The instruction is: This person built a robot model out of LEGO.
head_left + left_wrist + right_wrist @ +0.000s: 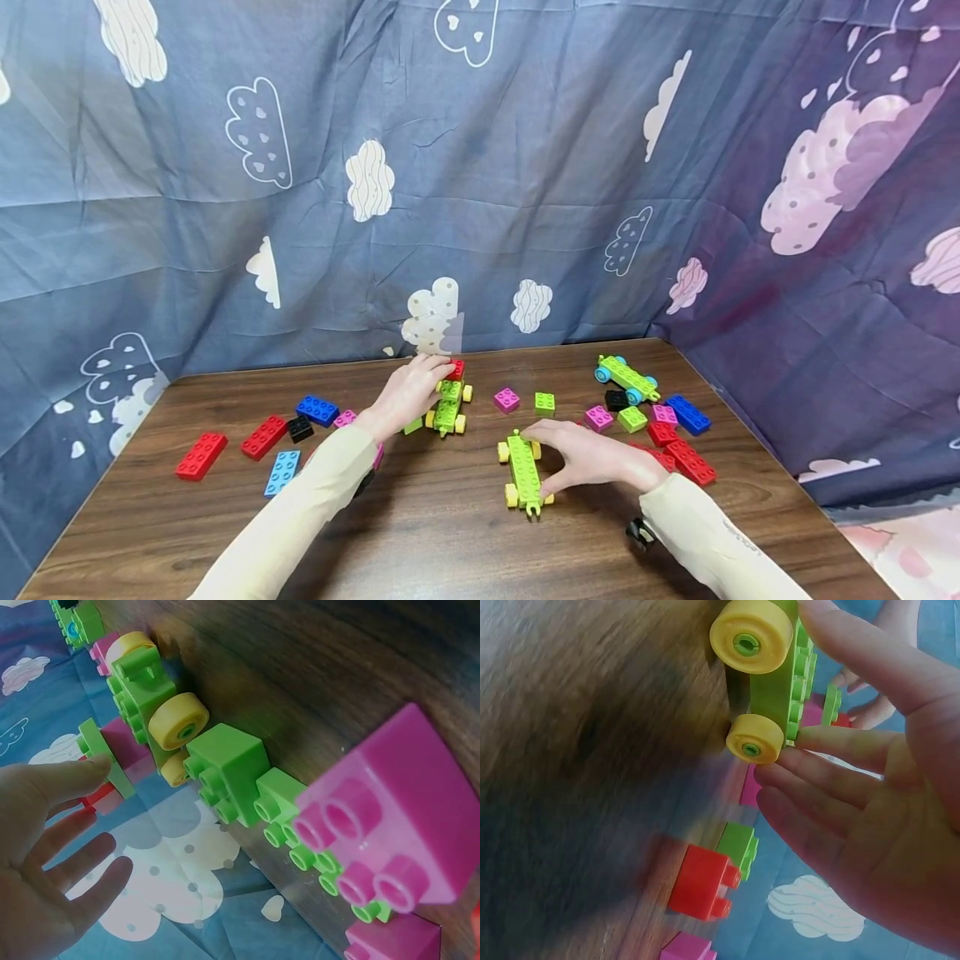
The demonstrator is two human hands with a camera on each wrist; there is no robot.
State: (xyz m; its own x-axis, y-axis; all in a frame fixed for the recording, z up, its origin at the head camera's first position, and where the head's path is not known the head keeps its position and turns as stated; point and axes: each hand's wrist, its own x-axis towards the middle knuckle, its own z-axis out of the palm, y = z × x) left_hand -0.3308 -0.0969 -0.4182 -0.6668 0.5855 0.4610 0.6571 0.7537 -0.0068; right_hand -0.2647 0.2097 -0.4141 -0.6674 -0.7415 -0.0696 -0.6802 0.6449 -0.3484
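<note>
Pinching a red brick (457,371) on the stacked-up green car (447,410) just below mid-frame, that's the left hand (405,396); the right hand (588,454) grips the lime car base (524,471), lower centre, between thumb and fingers. Brown wood-grain table (450,554) underneath, blue cloud-print curtain (315,125) filling the upper frame.
</note>
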